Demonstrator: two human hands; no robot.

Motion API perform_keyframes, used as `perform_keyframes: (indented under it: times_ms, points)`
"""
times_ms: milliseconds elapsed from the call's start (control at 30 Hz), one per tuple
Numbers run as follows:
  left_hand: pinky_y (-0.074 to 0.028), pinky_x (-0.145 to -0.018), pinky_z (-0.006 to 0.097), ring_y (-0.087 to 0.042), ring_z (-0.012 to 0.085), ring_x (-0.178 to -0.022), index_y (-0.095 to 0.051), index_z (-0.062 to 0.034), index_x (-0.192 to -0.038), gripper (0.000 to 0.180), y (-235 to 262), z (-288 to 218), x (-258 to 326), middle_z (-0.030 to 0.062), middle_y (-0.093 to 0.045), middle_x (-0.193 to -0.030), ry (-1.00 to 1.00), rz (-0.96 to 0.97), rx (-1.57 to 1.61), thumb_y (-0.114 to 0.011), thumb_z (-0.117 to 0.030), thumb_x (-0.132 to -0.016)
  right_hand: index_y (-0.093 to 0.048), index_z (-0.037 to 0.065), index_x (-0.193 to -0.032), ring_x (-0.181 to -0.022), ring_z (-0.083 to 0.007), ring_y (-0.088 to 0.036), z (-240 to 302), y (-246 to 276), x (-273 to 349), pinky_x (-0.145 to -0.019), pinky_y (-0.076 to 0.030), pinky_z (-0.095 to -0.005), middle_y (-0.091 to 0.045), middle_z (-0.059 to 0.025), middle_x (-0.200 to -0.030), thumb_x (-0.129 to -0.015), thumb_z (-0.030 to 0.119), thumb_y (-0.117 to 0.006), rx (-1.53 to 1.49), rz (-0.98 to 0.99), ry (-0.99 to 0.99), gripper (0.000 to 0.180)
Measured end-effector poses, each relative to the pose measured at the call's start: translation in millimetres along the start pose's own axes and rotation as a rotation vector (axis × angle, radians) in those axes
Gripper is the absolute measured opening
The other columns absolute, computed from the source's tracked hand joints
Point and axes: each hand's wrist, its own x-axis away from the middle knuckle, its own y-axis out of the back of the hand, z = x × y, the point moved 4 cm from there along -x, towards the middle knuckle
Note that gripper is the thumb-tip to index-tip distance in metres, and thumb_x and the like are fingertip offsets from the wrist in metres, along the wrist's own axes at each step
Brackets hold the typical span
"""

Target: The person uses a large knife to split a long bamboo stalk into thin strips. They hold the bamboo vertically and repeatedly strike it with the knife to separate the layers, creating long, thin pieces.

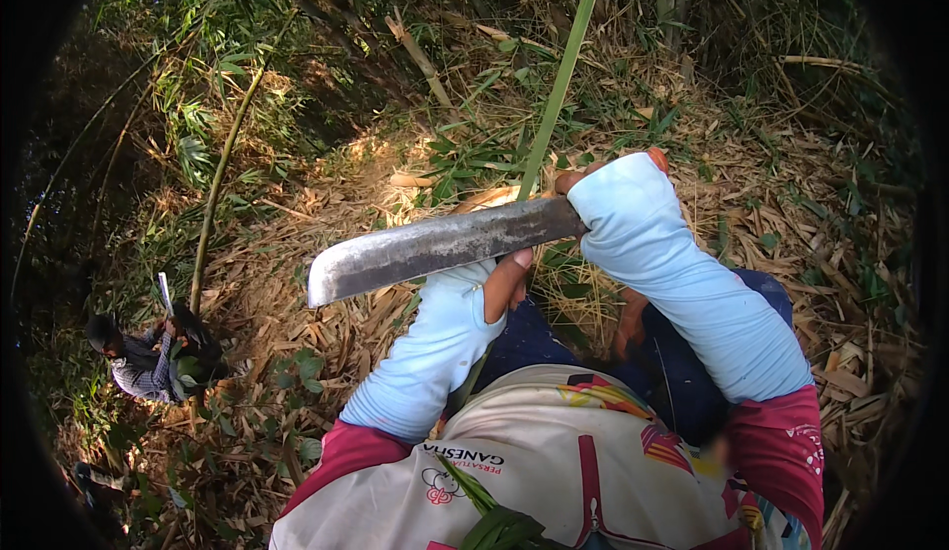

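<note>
A broad machete (pixel 435 244) with a worn steel blade points left across the middle of the view. My right hand (pixel 585 176) is closed at the handle end of it, and a light blue sleeve hides most of that hand. Below the blade, my left hand (pixel 507 286) is closed around a long green strip (pixel 563 85), seemingly split bamboo. The strip rises away from me, passes behind the blade, and shows again beside my left forearm. The blade crosses just above my left thumb. Most of the left fingers are hidden.
Dry bamboo leaves (pixel 791 214) and husks cover the ground. A bare foot (pixel 630 323) shows between my arms. Far left, another person (pixel 148 357) crouches with a pale, blade-like piece (pixel 165 293). A thin bamboo stem (pixel 219 174) leans beside them. Cut stubs (pixel 420 56) stand ahead.
</note>
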Motion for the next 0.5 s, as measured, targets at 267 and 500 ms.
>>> perform_keyframes:
  times_ms: [267, 500]
  points:
    - [-0.041, -0.051, 0.024, -0.050, 0.0093, -0.056, -0.045, -0.0013, -0.134, 0.045, 0, -3, 3, 0.0023, -0.054, -0.075, -0.013, 0.085, -0.029, -0.058, -0.020, -0.095, -0.065, 0.015, -0.076, -0.065, -0.0267, -0.067, -11, 2, 1, -0.059, -0.045, -0.0435, -0.062, -0.0052, -0.064, -0.069, 0.018, -0.066, 0.031, -0.130, -0.007, 0.007]
    - [-0.040, -0.051, 0.023, -0.048, 0.0084, -0.055, -0.043, -0.0013, -0.140, 0.051, 3, -1, 13, -0.0003, -0.049, -0.072, 0.003, 0.107, -0.068, -0.054, -0.024, -0.096, -0.069, 0.017, -0.088, -0.078, -0.0284, -0.068, -44, 13, -4, -0.064, -0.048, -0.0432, -0.066, -0.0075, -0.076, -0.070, 0.012, -0.067, 0.038, -0.111, -0.150, 0.019]
